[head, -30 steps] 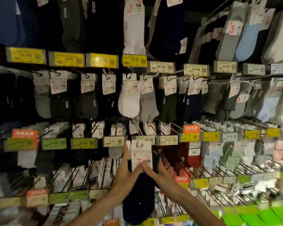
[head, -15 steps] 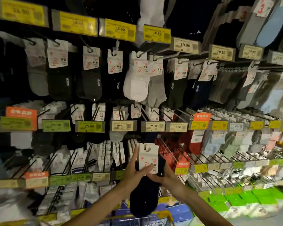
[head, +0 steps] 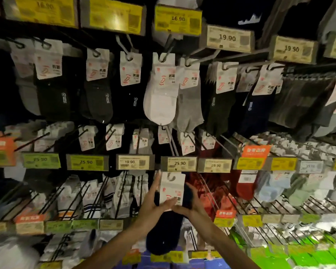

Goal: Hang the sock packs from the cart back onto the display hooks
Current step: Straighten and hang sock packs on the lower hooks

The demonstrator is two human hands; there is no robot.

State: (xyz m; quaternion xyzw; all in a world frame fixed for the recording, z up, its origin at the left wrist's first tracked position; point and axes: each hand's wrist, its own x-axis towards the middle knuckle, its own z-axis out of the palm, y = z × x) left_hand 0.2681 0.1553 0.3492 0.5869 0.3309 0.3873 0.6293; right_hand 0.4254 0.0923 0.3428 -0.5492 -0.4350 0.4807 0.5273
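Note:
A dark navy sock pack [head: 164,232] with a white card header hangs between both my hands, low in the middle of the view. My left hand [head: 153,202] holds its left side, thumb across the card and fingers stretched up along the edge. My right hand [head: 191,203] grips the right side of the pack, fingers wrapped behind it. The card's hanger hole sits just under the 25.90 price tag [head: 178,164] at the tip of a display hook [head: 173,144]. I cannot tell whether the card is on the hook.
Rows of hooks with hanging sock packs fill the wall: white socks [head: 161,100], grey, black and red socks [head: 245,185]. Price tags line each hook row. Wire hooks jut out at lower right. A blue cart edge [head: 198,264] shows at the bottom.
My view has tilted down and closer to the rack. Both hands have raised the dark sock pack until its card sits just under the 25.90 tag.

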